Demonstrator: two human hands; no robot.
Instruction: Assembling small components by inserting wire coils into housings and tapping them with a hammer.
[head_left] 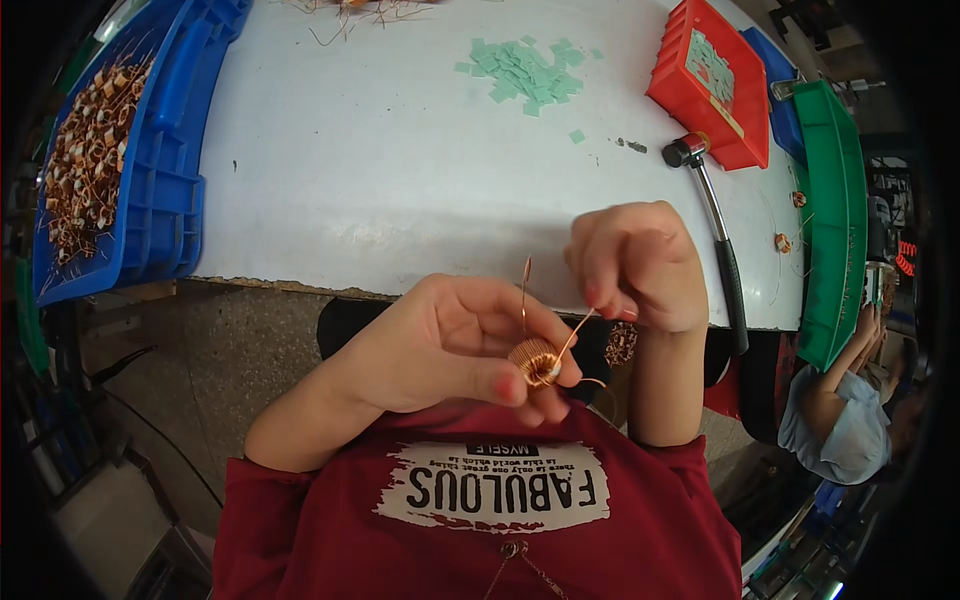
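Observation:
My left hand [440, 345] grips a ring-shaped coil [533, 361] wound with copper wire, its thumb on one side and fingers behind. Off the coil, a copper wire [577, 338] runs up to the right, and my right hand [640, 265] pinches its end between thumb and forefinger. A second wire end with a folded loop [526, 280] sticks upward past the left fingers. Another thin strand curls out to the right below the coil. Both hands are just in front of the table's near edge, over my lap.
On the left, a blue bin [160, 190] holds many copper coils. Pale green square pieces [530, 75] lie heaped on the white table [380, 170]. At right are a red bin [745, 140], a mallet [722, 230], two loose coils and a green bin [835, 220]. Another person [840, 420] sits far right.

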